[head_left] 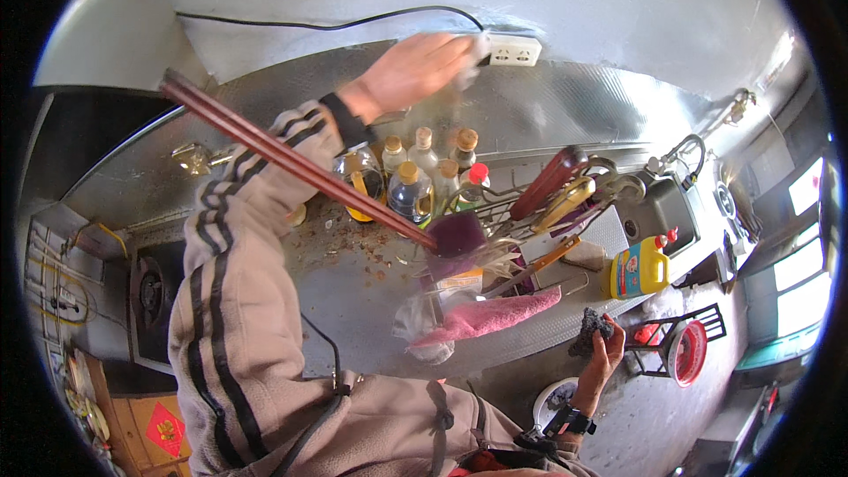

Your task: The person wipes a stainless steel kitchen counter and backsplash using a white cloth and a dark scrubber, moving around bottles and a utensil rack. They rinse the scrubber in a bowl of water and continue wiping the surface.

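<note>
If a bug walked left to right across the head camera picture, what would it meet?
Stove, left hand holding a blurry white thing, wall socket, right hand holding a dark clump, red-and-white round thing.

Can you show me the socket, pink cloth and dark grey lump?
Socket [515, 50]: head view, on its white front.
Pink cloth [493, 314]: head view, on its middle.
Dark grey lump [586, 331]: head view, on its middle.

Scouring pad [585, 334] – rough, matt; glossy metal backsplash [574, 106]; fluffy cloth towel [490, 314] – jug [639, 268] plastic
</note>
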Demonstrator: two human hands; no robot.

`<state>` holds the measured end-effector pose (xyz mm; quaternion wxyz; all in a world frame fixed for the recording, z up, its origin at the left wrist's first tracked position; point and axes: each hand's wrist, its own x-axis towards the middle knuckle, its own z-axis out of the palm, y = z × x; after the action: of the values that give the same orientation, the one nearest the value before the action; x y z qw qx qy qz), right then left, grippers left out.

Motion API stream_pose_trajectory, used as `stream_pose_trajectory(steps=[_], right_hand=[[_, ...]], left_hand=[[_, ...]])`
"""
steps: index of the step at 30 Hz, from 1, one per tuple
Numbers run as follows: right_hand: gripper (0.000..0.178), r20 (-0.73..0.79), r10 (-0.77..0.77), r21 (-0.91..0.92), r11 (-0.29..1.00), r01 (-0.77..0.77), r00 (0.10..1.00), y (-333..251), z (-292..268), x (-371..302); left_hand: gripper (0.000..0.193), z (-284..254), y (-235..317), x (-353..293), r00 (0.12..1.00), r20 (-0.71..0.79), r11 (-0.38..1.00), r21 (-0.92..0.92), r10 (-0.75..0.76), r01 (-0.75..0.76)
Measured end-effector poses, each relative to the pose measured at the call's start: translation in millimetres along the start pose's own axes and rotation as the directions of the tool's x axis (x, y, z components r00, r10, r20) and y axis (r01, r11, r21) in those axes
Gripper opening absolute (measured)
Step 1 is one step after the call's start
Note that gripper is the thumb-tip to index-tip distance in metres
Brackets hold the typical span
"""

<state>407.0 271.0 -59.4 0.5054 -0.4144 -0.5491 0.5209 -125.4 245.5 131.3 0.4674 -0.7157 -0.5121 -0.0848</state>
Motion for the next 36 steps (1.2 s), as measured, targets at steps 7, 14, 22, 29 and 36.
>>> stream_pose_trajectory(steps=[7, 14, 22, 29, 36], right_hand=[[0.035, 0.064, -0.007, -0.027, 1.000, 0.009, 0.998, 5.5, 9.7, 3.9], [0.035, 0.058, 0.010, 0.041, 0.999, -0.012, 0.998, -2.0, 12.3, -2.3], [0.036, 0.097, 0.009, 0.039, 0.999, -0.013, 0.995, 1.8, 13.9, 0.1], [0.035, 0.089, 0.013, 0.001, 1.000, -0.013, 0.996, -4.3, 18.9, -0.3], [0.034, 0.101, -0.014, 0.025, 1.000, 0.012, 0.995, -10.6, 32.6, -2.1]], left_hand=[[0.021, 24.0, -27.4, 45.5, 0.987, 0.072, 0.951, 0.285, -0.146, 0.120], [0.007, 8.5, -57.1, 0.6, 0.988, -0.012, 0.913, 0.381, -0.151, 0.144], [0.028, -28.6, -71.6, -77.3, 0.936, 0.171, 0.870, 0.448, -0.309, 0.206], [0.027, -66.3, -95.4, -121.1, 0.940, 0.119, 0.754, 0.633, -0.321, 0.178], [0.028, -97.5, -110.3, -145.0, 0.879, 0.037, 0.626, 0.717, -0.475, 0.308]])
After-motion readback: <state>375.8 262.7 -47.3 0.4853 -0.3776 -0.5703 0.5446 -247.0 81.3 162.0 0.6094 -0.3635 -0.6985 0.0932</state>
